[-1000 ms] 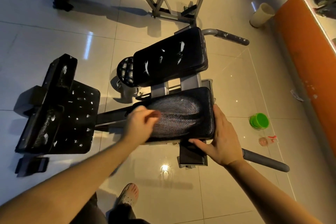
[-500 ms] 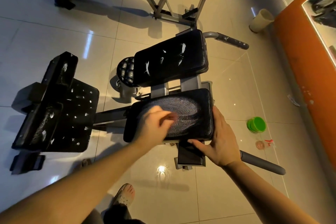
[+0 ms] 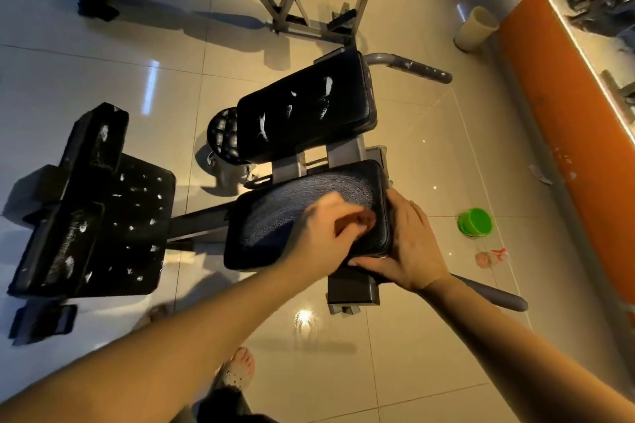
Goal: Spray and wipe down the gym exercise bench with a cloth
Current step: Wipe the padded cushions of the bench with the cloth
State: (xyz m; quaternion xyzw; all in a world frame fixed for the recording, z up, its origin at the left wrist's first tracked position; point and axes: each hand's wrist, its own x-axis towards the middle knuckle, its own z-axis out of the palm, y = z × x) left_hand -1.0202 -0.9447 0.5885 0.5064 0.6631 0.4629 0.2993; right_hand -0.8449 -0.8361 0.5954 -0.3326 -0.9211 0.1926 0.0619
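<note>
The near pad [image 3: 275, 227] of the bench sits right below you, black, its top covered in pale swirling wipe streaks. Your left hand [image 3: 326, 233] lies on its right half, blurred, fingers curled in around a small reddish-brown wad that looks like the cloth [image 3: 359, 220] and is pressed against the pad. Your right hand [image 3: 412, 244] clasps the pad's near right corner, with the fingers laid along the right side and the thumb tucked along the near edge.

Just beyond stands a second black pad [image 3: 305, 113], tilted and flecked with white marks. A larger pad [image 3: 113, 216] to the left is speckled the same way. A grey handle bar [image 3: 494, 295] juts out past your right wrist.

On the tiled floor [image 3: 429, 148] to the right lie a green round container [image 3: 476, 221] and, near it, a small pinkish item [image 3: 489, 257] too small to identify. A beige bin [image 3: 476, 29] stands by the orange wall [image 3: 549, 113]. Your sandalled foot [image 3: 238, 371] shows below.
</note>
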